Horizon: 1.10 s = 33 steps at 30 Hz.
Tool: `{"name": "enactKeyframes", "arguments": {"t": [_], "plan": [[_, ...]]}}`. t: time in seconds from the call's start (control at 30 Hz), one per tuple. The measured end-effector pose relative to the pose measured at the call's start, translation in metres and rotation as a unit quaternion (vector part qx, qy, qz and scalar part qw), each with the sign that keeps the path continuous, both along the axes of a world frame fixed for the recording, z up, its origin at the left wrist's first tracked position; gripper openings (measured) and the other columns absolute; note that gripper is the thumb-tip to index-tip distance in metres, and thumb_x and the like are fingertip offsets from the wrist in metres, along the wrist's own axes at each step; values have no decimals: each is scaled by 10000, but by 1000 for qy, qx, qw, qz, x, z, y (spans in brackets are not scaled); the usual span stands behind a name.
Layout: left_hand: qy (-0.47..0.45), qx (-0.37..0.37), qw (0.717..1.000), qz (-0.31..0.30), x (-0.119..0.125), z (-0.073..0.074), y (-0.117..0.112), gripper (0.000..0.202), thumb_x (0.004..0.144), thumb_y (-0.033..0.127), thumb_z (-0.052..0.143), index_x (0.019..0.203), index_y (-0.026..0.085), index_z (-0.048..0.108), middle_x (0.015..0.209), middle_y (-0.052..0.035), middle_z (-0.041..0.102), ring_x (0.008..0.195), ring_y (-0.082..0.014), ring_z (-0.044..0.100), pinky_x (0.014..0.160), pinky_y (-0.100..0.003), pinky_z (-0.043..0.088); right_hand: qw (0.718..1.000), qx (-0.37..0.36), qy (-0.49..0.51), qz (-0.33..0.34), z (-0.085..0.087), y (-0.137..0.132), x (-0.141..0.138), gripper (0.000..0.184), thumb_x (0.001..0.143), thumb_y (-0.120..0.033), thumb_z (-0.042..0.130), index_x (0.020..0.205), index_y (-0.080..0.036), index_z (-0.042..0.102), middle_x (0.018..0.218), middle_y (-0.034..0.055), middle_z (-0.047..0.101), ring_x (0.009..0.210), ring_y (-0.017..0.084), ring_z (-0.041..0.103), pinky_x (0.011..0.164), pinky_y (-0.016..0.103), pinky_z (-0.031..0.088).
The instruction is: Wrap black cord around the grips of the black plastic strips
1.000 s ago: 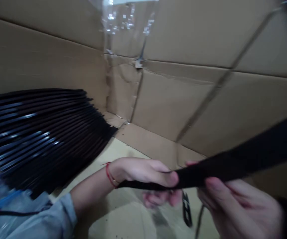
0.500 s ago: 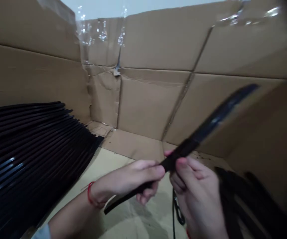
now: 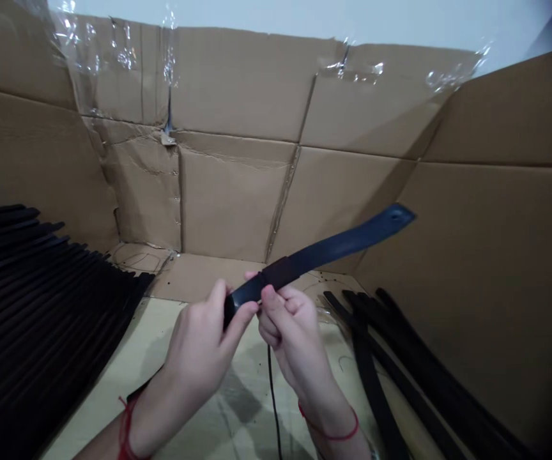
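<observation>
Probably light, bendy and slick, the long flat glossy black strap (image 3: 343, 243) suits pinching mid-length, where the left hand (image 3: 197, 348) and right hand (image 3: 295, 335) close on it.

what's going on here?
A person's left hand and right hand both hold a long dark strip, its holed end sticking up to the right. A mass of dark strips lies at left, a few more strips at right, with cardboard walls behind.

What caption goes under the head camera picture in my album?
Left hand and right hand hold a dark strip, with other strips on both sides.
</observation>
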<state>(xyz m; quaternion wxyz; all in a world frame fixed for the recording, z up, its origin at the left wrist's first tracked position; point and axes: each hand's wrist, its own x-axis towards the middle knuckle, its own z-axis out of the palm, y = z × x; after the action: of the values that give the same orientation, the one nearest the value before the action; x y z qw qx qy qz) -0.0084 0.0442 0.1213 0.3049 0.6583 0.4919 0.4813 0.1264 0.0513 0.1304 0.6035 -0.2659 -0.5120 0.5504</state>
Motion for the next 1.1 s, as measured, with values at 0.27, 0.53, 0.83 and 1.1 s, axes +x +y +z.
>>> {"name": "enactKeyframes", "arguments": {"t": [0.27, 0.53, 0.83, 1.1], "plan": [[-143, -84, 964, -206, -10, 3, 3, 462, 894, 592, 593, 950, 144, 496, 748, 1, 448, 614, -85, 379, 526, -152, 310, 1000, -10, -1, -22, 3, -6, 1, 330, 768, -431, 762, 942, -158, 698, 499, -96, 273, 416, 33, 128, 389, 204, 91], [-164, -89, 960, -207, -2, -2, -3, 538, 958, 652, 426, 797, 139, 444, 648, 3, 455, 578, -82, 446, 540, -159, 364, 996, 34, -25, -74, 6, -9, -3, 341, 810, -443, 714, 663, -166, 581, 459, -87, 281, 381, 45, 205, 365, 195, 180], [-62, 0, 992, -114, -9, -3, 6, 466, 887, 607, 577, 849, 157, 465, 689, -10, 483, 602, -111, 445, 540, -177, 337, 999, 9, -1, -35, -2, 2, -2, 322, 771, -420, 757, 932, -149, 693, 511, -81, 327, 422, 40, 181, 389, 203, 124], [-103, -34, 987, -115, -4, -4, 5, 544, 878, 684, 527, 780, 155, 447, 644, 4, 423, 548, -93, 366, 483, -172, 259, 990, 30, -24, -133, 0, -4, -6, 296, 764, -412, 761, 709, -153, 628, 499, -80, 286, 429, 46, 183, 380, 213, 116]]}}
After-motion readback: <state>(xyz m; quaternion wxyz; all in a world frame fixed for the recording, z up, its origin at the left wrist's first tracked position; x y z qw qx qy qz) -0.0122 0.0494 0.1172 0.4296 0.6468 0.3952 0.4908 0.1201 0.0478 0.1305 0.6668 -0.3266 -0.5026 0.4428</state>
